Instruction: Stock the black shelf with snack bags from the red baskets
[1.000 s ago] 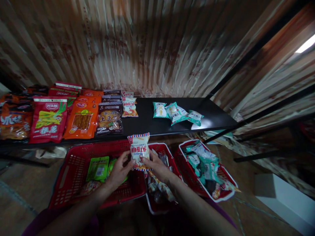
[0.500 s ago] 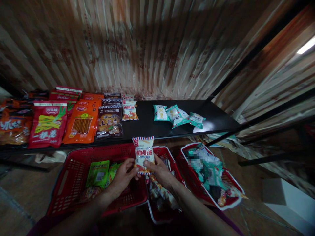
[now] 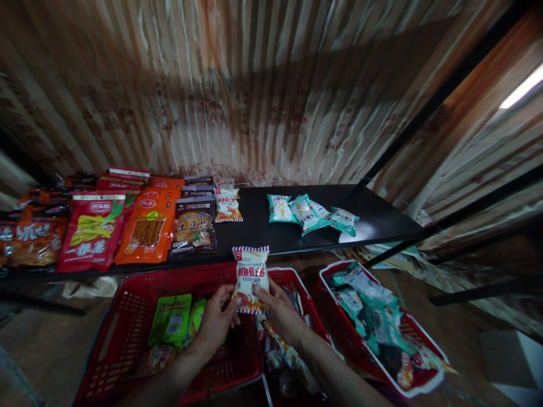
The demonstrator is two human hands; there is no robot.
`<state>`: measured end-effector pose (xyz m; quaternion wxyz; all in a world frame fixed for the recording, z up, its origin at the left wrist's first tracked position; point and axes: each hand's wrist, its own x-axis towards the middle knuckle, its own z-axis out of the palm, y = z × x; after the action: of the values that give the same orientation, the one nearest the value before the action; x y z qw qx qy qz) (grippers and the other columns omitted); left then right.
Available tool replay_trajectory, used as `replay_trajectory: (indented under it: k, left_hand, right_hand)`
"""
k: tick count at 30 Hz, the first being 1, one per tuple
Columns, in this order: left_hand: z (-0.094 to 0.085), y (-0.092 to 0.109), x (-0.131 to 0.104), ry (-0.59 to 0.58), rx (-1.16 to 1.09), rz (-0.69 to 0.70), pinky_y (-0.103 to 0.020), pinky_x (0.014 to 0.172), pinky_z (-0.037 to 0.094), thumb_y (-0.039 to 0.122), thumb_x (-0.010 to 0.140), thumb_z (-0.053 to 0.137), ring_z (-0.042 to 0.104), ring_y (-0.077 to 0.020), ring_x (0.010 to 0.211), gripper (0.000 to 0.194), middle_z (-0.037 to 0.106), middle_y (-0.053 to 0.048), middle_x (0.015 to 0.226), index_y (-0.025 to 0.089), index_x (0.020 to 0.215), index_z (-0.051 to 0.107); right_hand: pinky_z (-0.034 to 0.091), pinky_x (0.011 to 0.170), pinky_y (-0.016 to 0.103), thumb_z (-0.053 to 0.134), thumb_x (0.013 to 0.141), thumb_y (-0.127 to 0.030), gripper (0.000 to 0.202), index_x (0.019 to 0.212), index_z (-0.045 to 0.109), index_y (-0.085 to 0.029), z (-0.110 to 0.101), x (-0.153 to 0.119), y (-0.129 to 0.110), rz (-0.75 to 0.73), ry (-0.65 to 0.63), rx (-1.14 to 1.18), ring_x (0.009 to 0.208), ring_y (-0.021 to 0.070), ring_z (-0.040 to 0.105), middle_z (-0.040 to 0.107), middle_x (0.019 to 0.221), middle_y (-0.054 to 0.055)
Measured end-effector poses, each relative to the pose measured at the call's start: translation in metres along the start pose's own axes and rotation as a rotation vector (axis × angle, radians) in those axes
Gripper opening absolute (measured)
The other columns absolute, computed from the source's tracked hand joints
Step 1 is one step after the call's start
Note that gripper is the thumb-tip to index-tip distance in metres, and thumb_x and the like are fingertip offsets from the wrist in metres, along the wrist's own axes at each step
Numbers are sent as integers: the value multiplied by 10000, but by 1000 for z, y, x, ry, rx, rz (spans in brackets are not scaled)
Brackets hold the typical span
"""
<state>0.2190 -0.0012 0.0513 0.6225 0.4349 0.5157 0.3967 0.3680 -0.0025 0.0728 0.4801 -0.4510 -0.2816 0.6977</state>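
A white snack bag [image 3: 251, 277] with striped red-and-blue ends is held upright between my hands, just in front of the shelf edge. My right hand [image 3: 280, 308] grips its lower right side, with the thumb across its front. My left hand [image 3: 218, 316] pinches its lower left edge. Similar white bags [image 3: 228, 204] lie on the black shelf [image 3: 250, 237], beside brown potato-slice bags [image 3: 194, 226]. Farther right on the shelf is a loose group of teal-and-white bags [image 3: 307, 213].
Orange bags [image 3: 147, 226] and red bags [image 3: 91, 232] fill the shelf's left. Below stand a red basket [image 3: 127, 294] with green bags, a middle basket [image 3: 292, 276] and a right basket [image 3: 424, 333] of teal bags. Black metal bars [image 3: 407, 124] slant at right.
The view has shifted slightly, so the shelf and baskets appear lower. Both hands still hold the white bag in nearly the same pose.
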Motion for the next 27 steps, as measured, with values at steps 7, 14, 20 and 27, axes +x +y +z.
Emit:
replay_trajectory:
  k: [7,14,20,27]
  left_hand:
    - [-1,8,0,-64,-41,-7,-224,451,368,531,679,610,505,-82,476,440,599,-12,760,164,894,496]
    - [1,10,-2,-104,-89,-17,-237,504,429,524,673,638,567,-114,558,477,608,-27,775,152,933,494]
    - [4,13,2,-60,-132,20,-248,523,464,462,674,656,575,-122,568,415,647,-38,783,145,911,532]
    - [20,30,28,102,-173,155,-240,508,488,402,701,635,589,-130,590,381,665,-43,839,141,966,549]
  right_hand:
    - [455,748,355,723,688,-381,414,1009,593,-153,3,2,-5,-18,-9,-17,762,212,641,691,880,71]
    - [453,708,326,705,714,-372,387,1017,590,-160,1,2,-2,-34,-44,-51,708,180,624,690,864,67]
    - [458,731,322,715,707,-359,377,1020,598,-186,2,3,-2,-81,-20,-41,738,173,620,689,902,59]
    - [449,826,345,718,694,-368,459,1107,569,-232,1,23,-11,-234,99,-59,883,203,616,675,1009,48]
